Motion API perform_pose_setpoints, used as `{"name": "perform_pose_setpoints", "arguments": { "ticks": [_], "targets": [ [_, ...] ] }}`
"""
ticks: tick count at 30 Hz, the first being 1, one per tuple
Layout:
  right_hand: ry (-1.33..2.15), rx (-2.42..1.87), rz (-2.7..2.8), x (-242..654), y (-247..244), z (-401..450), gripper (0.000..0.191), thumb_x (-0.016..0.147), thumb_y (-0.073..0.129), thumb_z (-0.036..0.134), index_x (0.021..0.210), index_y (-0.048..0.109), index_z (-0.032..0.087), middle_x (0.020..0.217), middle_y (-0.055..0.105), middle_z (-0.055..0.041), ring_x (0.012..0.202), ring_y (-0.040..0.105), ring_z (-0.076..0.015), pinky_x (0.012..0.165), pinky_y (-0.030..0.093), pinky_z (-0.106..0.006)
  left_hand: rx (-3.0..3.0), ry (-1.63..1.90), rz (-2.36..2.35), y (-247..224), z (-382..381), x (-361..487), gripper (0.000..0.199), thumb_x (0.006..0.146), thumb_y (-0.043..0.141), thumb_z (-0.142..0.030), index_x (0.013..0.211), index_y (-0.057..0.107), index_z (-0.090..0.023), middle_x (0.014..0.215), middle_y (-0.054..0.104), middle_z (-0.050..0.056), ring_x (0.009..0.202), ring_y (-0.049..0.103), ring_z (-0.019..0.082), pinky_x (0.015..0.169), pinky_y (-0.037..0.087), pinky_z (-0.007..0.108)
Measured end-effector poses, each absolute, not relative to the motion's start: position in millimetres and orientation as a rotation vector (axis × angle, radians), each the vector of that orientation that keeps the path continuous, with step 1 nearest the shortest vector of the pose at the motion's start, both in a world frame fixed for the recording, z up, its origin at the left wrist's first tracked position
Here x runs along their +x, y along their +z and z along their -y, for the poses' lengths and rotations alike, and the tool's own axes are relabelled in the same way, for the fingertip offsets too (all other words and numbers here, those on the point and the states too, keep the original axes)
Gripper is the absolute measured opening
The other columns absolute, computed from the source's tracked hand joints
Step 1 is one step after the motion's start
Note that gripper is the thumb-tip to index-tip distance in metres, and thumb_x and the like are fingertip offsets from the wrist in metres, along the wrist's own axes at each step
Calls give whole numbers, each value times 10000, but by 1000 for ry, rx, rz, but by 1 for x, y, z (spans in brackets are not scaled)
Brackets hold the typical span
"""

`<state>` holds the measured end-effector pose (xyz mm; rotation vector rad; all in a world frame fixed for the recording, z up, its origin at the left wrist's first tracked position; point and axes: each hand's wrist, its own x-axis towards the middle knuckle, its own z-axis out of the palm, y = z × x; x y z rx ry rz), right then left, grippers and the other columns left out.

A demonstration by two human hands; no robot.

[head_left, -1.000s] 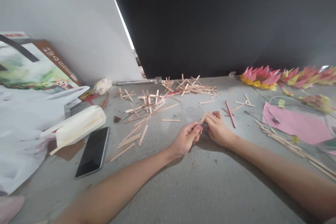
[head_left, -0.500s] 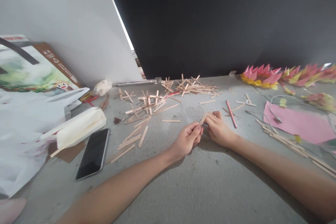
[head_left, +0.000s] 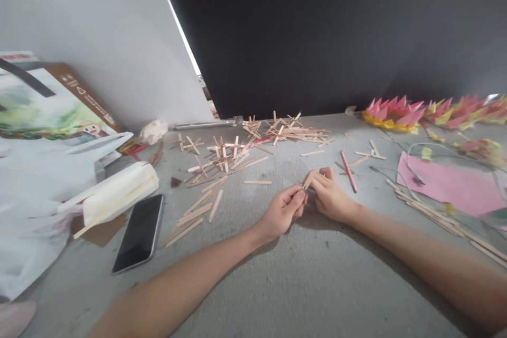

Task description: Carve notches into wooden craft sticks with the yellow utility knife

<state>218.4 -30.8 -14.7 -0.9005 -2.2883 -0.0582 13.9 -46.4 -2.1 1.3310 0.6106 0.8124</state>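
Observation:
Between my hands, just above the grey surface (head_left: 317, 280), is a short wooden craft stick (head_left: 308, 180), tilted up to the right. My left hand (head_left: 285, 209) pinches its lower end between thumb and fingers. Curled around its upper end is my right hand (head_left: 327, 194), its fingers closed on the stick and partly hiding it. Ahead lies a single loose stick (head_left: 257, 182). A pink patterned pen or pencil (head_left: 348, 171) rests beyond my right hand, on top of other sticks.
Crossed-stick pieces (head_left: 224, 156) and loose sticks spread behind my hands. At left are a phone (head_left: 138, 232), a yellowish roll (head_left: 121, 195) and a white plastic bag (head_left: 35, 206). Pink paper (head_left: 451, 185), a cable (head_left: 414, 166) and folded-paper rings (head_left: 392, 113) occupy the right. A black panel (head_left: 317, 31) stands behind.
My hands stay almost in place on the stick, with only a slight shift of the fingers. The whole view slides a little to the left.

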Motion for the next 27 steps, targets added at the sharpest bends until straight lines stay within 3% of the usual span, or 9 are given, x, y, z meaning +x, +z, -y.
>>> {"name": "perform_pose_setpoints", "arguments": {
  "ticks": [14,27],
  "targets": [
    [-90,-882,2267,216,-11,33,390,708,407,-74,931,435,244,846,547,-17,787,518,-224,815,361,-365,1359,810,-576,-4,44,14,485,1042,523,-638,841,498,-198,550,393,-86,488,262,78,499,225,229],
    [-133,-902,2267,212,-15,28,403,733,396,-90,951,430,247,876,573,-27,824,537,-229,834,353,-373,1255,861,-537,-11,44,14,436,1058,530,-595,879,503,-198,546,345,-104,480,224,72,486,180,219]
  ]
}}
